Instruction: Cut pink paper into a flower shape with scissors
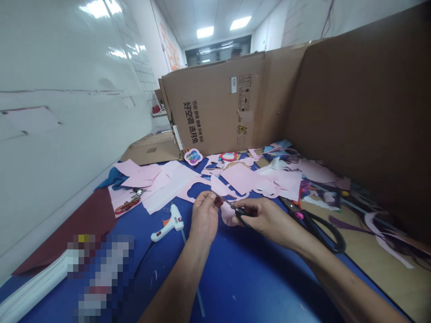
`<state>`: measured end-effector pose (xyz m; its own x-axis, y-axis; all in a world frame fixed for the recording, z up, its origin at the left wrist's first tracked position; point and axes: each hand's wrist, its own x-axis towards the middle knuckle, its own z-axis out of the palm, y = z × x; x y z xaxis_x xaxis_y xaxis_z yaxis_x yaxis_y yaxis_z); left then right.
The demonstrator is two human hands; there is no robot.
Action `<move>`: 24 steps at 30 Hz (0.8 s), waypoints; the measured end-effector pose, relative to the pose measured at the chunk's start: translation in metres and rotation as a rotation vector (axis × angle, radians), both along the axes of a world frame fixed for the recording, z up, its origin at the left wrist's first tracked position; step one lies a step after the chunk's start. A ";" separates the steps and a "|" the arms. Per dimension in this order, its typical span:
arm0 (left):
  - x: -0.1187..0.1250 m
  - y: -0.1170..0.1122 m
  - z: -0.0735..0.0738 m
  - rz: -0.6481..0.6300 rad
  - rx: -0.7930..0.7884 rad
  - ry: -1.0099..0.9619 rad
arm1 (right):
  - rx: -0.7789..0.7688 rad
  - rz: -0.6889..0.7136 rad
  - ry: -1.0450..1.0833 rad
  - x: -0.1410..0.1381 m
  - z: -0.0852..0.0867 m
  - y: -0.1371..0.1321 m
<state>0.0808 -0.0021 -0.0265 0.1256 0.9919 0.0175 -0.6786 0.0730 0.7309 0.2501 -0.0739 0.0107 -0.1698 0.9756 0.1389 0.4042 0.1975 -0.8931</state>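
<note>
My right hand (264, 220) is closed round the black handles of a small pair of scissors (239, 211), whose blades point left toward my other hand. With fingers pinched together, my left hand (206, 213) meets the blade tips; whatever lies between its fingertips is too small to make out. Just below the blades is a pink rounded piece (228, 215), partly covered by the scissors and my right fingers. To the left of my left hand, a white hot glue gun (170, 225) lies on the blue table (235, 278).
Pink sheets and cut scraps (239, 177) spread across the back. Large black-handled scissors (319, 226) lie by my right forearm. A flower-shaped piece (193, 156) rests against a tall cardboard box (215, 112). A glue stick (198, 298) and a white roll (37, 285) are nearer.
</note>
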 end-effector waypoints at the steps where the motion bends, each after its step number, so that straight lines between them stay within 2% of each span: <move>1: 0.000 0.000 0.000 0.001 0.004 0.001 | 0.002 -0.006 -0.008 0.000 0.000 0.000; 9: -0.001 0.001 -0.001 -0.002 0.007 0.024 | -0.020 0.018 0.013 0.002 -0.005 0.003; 17: -0.017 0.009 0.003 -0.113 0.054 0.279 | 0.041 0.040 -0.034 0.004 0.001 0.001; 24: -0.018 0.009 0.006 -0.094 0.056 0.383 | 0.065 -0.021 -0.129 0.003 0.003 -0.001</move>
